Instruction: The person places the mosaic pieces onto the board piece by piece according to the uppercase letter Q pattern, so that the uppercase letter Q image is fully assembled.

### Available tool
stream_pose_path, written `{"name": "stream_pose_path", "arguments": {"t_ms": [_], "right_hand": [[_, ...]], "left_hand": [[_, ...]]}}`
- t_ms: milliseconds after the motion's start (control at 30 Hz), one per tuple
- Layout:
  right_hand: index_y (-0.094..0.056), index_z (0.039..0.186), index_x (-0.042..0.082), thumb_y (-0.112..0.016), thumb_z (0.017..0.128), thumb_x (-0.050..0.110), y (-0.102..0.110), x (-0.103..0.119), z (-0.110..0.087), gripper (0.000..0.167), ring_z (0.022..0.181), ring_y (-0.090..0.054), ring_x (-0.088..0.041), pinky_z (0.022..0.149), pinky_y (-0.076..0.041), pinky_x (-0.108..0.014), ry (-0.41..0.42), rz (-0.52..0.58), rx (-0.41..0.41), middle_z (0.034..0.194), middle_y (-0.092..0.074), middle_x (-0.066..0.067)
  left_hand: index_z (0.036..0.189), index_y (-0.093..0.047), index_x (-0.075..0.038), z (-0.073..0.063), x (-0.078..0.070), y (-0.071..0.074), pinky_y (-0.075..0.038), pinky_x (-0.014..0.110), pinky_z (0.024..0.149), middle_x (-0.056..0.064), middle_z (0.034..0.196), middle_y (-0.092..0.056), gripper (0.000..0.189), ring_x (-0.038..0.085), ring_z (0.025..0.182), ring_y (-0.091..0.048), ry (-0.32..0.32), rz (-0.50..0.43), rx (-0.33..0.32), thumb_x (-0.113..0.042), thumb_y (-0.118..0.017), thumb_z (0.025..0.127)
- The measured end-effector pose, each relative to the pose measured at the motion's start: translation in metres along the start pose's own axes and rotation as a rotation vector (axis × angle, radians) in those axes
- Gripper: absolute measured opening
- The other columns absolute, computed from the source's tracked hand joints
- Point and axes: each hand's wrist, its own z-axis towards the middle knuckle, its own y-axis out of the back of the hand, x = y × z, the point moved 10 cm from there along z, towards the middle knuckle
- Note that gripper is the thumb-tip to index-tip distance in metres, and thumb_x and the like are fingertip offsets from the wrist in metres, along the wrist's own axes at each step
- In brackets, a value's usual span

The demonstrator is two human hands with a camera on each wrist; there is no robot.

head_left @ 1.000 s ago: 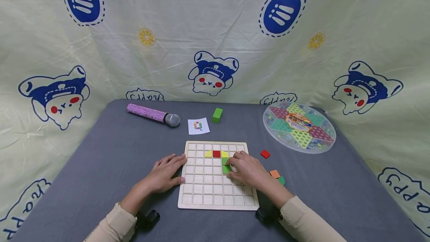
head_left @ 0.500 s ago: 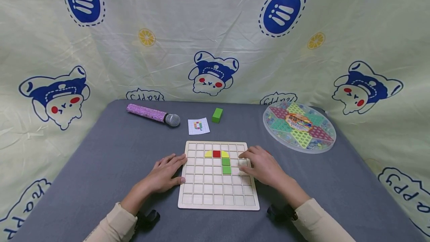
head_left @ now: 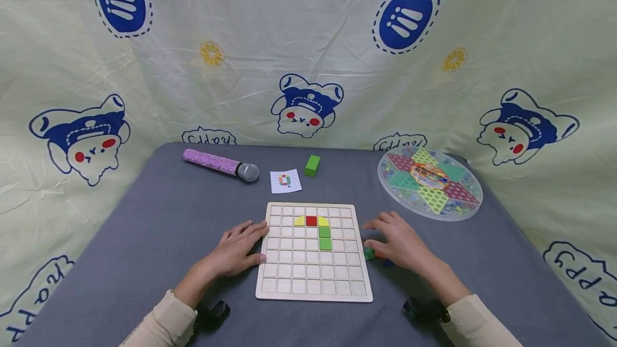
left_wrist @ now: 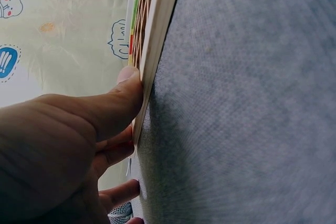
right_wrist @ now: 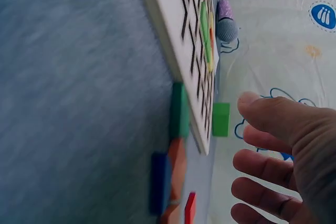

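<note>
A wooden grid board [head_left: 291, 285] lies in the middle of the table. On it sit a red square tile [head_left: 311, 221] between two yellow pieces [head_left: 299, 221] and two green square tiles [head_left: 325, 243] below the right one. My left hand [head_left: 239, 250] touches the board's left edge with extended fingers; the left wrist view shows the thumb [left_wrist: 123, 95] against the rim. Just right of the board, my right hand [head_left: 397, 240] hovers with spread fingers, holding nothing. Under it lie a green piece [right_wrist: 179, 111], orange pieces [right_wrist: 177, 166], a blue piece [right_wrist: 160, 182] and a red piece [right_wrist: 190, 208].
Behind the board lie a pattern card [head_left: 285, 181], a green block [head_left: 312, 166] and a purple glittery microphone [head_left: 217, 163]. A round Chinese checkers box [head_left: 409, 195] stands at the back right. A printed cloth [head_left: 241, 95] hangs behind the table.
My right hand has come off the green tiles on the board and moved right, past the board's edge, over the loose pieces. My left hand has stayed put.
</note>
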Motion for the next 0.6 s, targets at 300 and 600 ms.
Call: {"name": "stream_pose_path", "arguments": {"t_ms": [300,600], "right_hand": [[-0.072,0.094,0.014,-0.079,0.075,0.027,0.003,-0.006,-0.018,0.024,0.08,-0.04,-0.01,0.069,-0.036,-0.029,0.075,-0.065,-0.103,0.09,-0.059,0.002],[-0.072,0.089,0.018,-0.078,0.075,0.034,-0.004,-0.013,-0.026,0.022,0.081,-0.041,-0.015,0.07,-0.034,-0.033,0.018,-0.132,-0.05,0.089,-0.059,0.003]], "left_hand": [[0.145,-0.037,-0.012,0.0,0.0,0.0,-0.021,0.062,0.106,0.005,0.153,-0.034,0.064,0.037,0.143,-0.023,-0.01,0.0,-0.011,-0.031,-0.063,0.09],[0.146,-0.037,-0.012,0.0,0.0,0.0,-0.02,0.063,0.107,0.006,0.154,-0.033,0.064,0.037,0.143,-0.022,-0.006,-0.006,-0.003,-0.032,-0.062,0.09]]}}
